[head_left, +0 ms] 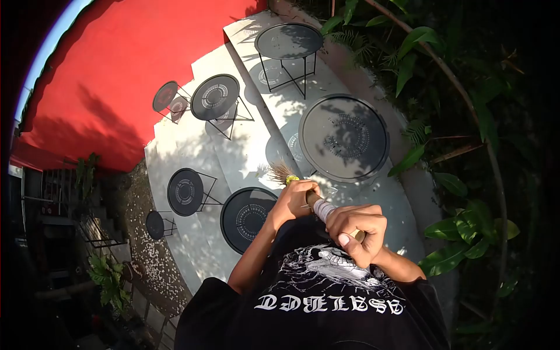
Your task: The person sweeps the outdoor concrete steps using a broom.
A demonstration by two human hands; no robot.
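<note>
Both my hands hold a short broom in front of my chest. My left hand is closed round it just above the yellow band, near the brown bristles that point away from me. Higher up, my right hand wraps the handle close to its end, with the thumb lying across the top. Pale wrapping covers the handle between the two hands. Past the bristles, on the right, stands a large round black tray table. Another black tray table is near my left forearm, its edge partly hidden by the arm.
More round black tables stand on the stepped pale concrete: one at the back, one further left, a small one by the red wall, and another at left. Leafy plants border the right side.
</note>
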